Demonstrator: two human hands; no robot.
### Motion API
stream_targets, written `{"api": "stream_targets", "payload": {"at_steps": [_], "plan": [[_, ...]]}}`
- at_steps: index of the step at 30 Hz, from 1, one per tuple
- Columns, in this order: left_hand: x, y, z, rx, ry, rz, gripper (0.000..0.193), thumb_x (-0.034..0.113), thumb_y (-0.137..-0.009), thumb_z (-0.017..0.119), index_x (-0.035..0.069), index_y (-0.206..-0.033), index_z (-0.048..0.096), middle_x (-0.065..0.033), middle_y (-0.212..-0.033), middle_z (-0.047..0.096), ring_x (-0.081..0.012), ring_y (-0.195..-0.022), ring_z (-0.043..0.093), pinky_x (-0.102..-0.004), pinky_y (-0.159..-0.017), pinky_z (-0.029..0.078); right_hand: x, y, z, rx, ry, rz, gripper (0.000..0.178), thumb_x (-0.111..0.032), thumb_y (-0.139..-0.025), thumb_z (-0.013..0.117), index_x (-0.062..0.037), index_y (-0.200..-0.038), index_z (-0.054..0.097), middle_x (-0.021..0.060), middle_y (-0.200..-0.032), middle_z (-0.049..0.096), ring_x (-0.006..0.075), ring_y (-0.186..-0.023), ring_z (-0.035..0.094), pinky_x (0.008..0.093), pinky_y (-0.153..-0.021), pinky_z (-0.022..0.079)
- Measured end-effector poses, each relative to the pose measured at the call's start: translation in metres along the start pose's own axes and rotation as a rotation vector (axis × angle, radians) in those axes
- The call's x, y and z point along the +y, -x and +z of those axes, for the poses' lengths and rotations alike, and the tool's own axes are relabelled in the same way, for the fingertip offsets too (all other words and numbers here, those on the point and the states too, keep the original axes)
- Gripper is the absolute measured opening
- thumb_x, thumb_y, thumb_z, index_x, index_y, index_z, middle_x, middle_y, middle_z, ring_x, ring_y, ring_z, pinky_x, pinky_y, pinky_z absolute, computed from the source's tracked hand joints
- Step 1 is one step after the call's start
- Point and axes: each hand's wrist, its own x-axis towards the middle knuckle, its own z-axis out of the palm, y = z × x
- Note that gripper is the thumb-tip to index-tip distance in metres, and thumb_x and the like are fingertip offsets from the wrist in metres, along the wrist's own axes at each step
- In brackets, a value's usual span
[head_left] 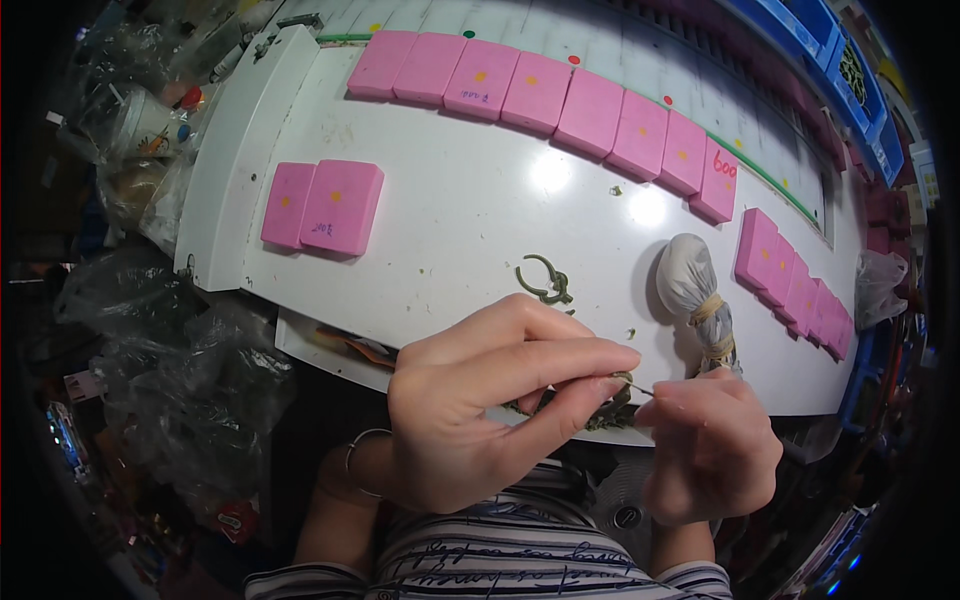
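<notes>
My left hand (pixel 500 400) is closed in a pinch, with a small dark green piece (pixel 622 378) between thumb and fingertips. The fingers hide most of its shape. Close on the right, my right hand (pixel 712 440) pinches a thin, pointed tool (pixel 643 390) whose tip reaches toward the green piece. Beneath the hands, at the table's near edge, lies a pile of green bits (pixel 612 415), partly covered. Just beyond my left hand, an open green ring-shaped piece (pixel 545 280) with a knotted end lies on the white table.
Pink blocks (pixel 540 90) line the table's far side, with two more (pixel 340 208) at left and an overlapping row (pixel 790 280) at right. A cloth bundle (pixel 690 280) tied with bands lies beyond my right hand. Plastic bags (pixel 190 370) crowd the left; blue bins (pixel 850 80) stand far right.
</notes>
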Motion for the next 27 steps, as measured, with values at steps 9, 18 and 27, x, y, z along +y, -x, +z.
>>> {"api": "stream_targets", "payload": {"at_steps": [9, 18, 27], "plan": [[-0.001, 0.001, -0.001, -0.001, -0.007, -0.011, 0.021, -0.011, -0.068, 0.064, -0.002, -0.086, 0.067, -0.0091, -0.077, 0.061, -0.0113, -0.066, 0.055, -0.0201, -0.055, 0.041, 0.002, 0.001, 0.003, 0.020, 0.043, -0.041, 0.032, 0.004, -0.059, 0.070, -0.0118, -0.086, 0.065, 0.0018, -0.064, 0.061, 0.0165, -0.050, 0.055, 0.0244, -0.047, 0.042], [-0.003, 0.000, 0.000, 0.009, -0.012, -0.005, 0.021, -0.011, -0.067, 0.064, -0.002, -0.086, 0.068, -0.0091, -0.077, 0.061, -0.0109, -0.066, 0.055, -0.0197, -0.053, 0.040, 0.003, -0.001, 0.004, 0.014, 0.035, -0.103, 0.037, 0.007, -0.057, 0.070, -0.0107, -0.089, 0.063, 0.0019, -0.065, 0.061, 0.0153, -0.048, 0.053, 0.0238, -0.045, 0.041], [-0.003, -0.002, 0.000, -0.009, -0.012, -0.016, 0.021, -0.011, -0.067, 0.064, -0.003, -0.086, 0.067, -0.0095, -0.077, 0.061, -0.0113, -0.065, 0.055, -0.0201, -0.053, 0.041, 0.006, 0.000, 0.006, 0.015, 0.032, -0.079, 0.038, 0.007, -0.056, 0.070, -0.0113, -0.088, 0.064, 0.0020, -0.065, 0.061, 0.0156, -0.049, 0.054, 0.0240, -0.044, 0.041]]}}
